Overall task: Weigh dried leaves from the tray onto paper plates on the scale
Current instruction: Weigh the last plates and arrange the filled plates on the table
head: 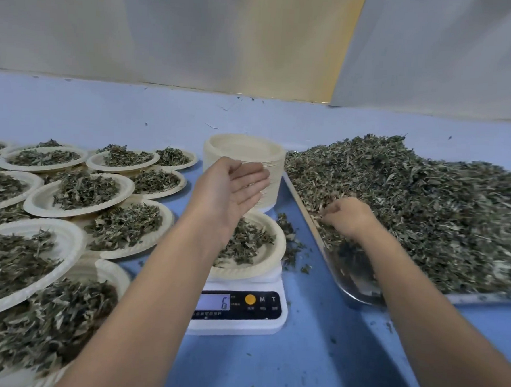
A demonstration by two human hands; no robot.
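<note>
Dried leaves (426,209), grey-green and crumbled, heap the tray (359,288); the right hand (347,217) curls its fingers, pinching some. Left hand (233,189) flat, fingers straight, empty, above the plate (243,275) on the scale (237,325)

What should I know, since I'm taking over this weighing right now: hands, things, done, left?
Left hand: open, palm up, empty, above the white digital scale.
Right hand: gripping dried green leaves in the shiny metal tray.
The scale reads 6 and carries a round cream paper plate with leaves. A spare plate stack stands behind it.
Done: many filled plates at left.
Left: finish this portion, then more.
</note>
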